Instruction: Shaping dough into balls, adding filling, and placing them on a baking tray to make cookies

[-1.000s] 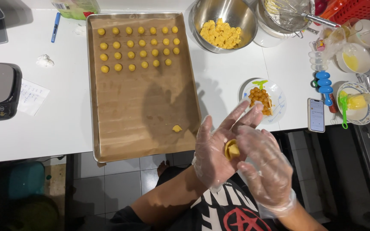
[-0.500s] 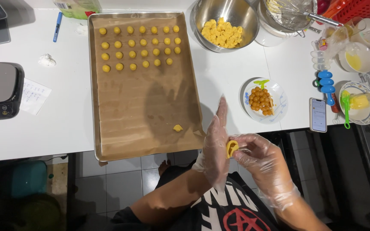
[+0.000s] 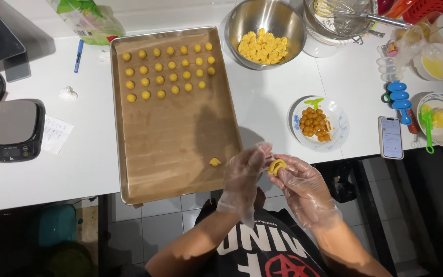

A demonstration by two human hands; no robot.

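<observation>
A small piece of yellow dough point(image 3: 276, 166) sits between the fingertips of both gloved hands, held in the air just off the near edge of the white table point(image 3: 273, 110), in front of the person's chest. The left hand point(image 3: 242, 174) pinches it from one side and the right hand point(image 3: 303, 187) cups it from the other, so the two hands are together and closed on the dough. Its edges curl upward, which suggests the step in hand is wrapping or closing the piece before it is rolled round.

To the left lies the paper-lined baking tray point(image 3: 124, 169), with three rows of finished yellow balls point(image 3: 167, 72) at its far end and one loose scrap of dough point(image 3: 215, 162) near its front. A plate of orange-brown filling balls point(image 3: 315, 124) stands just ahead of the hands, and a steel bowl of dough pieces point(image 3: 262, 47) beyond it.

The next move seems to call for a light touch, so the seam seals without squashing the ball.
</observation>
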